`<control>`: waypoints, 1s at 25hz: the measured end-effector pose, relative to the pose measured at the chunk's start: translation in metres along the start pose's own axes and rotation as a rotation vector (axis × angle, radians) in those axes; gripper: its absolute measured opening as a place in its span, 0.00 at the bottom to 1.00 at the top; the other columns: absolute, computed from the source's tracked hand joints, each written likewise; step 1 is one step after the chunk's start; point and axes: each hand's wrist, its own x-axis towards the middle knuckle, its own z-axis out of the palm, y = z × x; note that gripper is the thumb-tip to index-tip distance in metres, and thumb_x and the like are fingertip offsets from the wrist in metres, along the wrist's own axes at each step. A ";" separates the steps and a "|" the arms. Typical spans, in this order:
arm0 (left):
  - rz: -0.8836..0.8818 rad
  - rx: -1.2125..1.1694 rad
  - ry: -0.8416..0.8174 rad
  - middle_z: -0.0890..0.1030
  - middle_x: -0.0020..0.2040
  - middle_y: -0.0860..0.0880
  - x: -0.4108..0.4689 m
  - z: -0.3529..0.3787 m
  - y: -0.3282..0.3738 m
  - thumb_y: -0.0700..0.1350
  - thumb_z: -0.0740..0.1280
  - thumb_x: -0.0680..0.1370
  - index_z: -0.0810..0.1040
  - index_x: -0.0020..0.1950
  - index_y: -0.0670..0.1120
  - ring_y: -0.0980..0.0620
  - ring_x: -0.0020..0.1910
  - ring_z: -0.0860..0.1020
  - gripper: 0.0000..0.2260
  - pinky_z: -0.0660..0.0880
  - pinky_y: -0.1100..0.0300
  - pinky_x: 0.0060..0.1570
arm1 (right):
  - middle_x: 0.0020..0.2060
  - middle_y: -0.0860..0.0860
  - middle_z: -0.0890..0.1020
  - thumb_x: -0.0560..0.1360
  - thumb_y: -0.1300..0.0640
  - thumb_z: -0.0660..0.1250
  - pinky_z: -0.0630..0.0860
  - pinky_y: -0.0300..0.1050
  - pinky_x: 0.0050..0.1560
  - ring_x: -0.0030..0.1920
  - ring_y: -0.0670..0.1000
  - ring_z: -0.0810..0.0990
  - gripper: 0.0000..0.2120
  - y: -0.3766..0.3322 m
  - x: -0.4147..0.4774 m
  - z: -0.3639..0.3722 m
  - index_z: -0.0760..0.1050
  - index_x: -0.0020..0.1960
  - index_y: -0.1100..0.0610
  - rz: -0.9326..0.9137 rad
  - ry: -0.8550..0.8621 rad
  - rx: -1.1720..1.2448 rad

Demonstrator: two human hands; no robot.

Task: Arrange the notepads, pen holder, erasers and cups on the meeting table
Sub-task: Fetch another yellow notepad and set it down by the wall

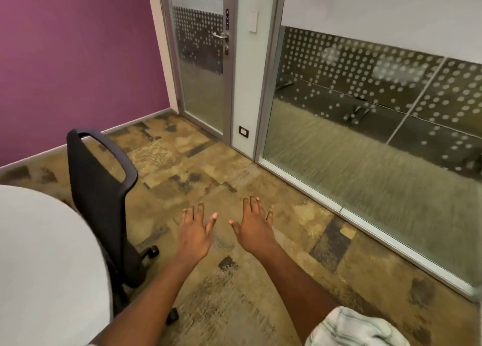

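The rounded end of the white meeting table (44, 262) fills the lower left, and its visible part is bare. My left hand (195, 230) and my right hand (254, 227) are stretched out side by side over the carpet, palms down, fingers spread and straight. Neither hand holds or touches anything. No notepads, pen holder, erasers or cups are in view.
A black office chair (101, 194) stands against the table's end, just left of my left arm. A glass door (203, 58) with a metal handle is straight ahead. A glass partition wall (378, 142) runs along the right, and a purple wall (78, 58) stands at left.
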 end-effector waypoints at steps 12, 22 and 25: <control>-0.285 -0.051 0.141 0.56 0.77 0.41 0.280 0.011 -0.004 0.62 0.51 0.79 0.55 0.77 0.46 0.42 0.77 0.51 0.31 0.52 0.48 0.75 | 0.78 0.53 0.49 0.79 0.42 0.58 0.45 0.63 0.74 0.77 0.53 0.44 0.35 -0.039 0.334 0.006 0.48 0.77 0.56 -0.281 -0.133 -0.011; -0.475 -0.115 0.255 0.62 0.74 0.40 0.492 -0.008 -0.061 0.59 0.52 0.80 0.58 0.76 0.44 0.41 0.74 0.58 0.28 0.58 0.45 0.72 | 0.78 0.53 0.47 0.79 0.42 0.57 0.43 0.63 0.73 0.77 0.53 0.43 0.35 -0.129 0.555 0.032 0.47 0.77 0.56 -0.459 -0.217 -0.018; -0.494 -0.112 0.224 0.61 0.75 0.40 0.552 -0.019 -0.085 0.59 0.52 0.80 0.58 0.76 0.45 0.41 0.75 0.57 0.28 0.57 0.46 0.73 | 0.78 0.52 0.47 0.79 0.42 0.58 0.42 0.63 0.73 0.77 0.52 0.42 0.35 -0.158 0.610 0.041 0.47 0.78 0.55 -0.421 -0.240 -0.008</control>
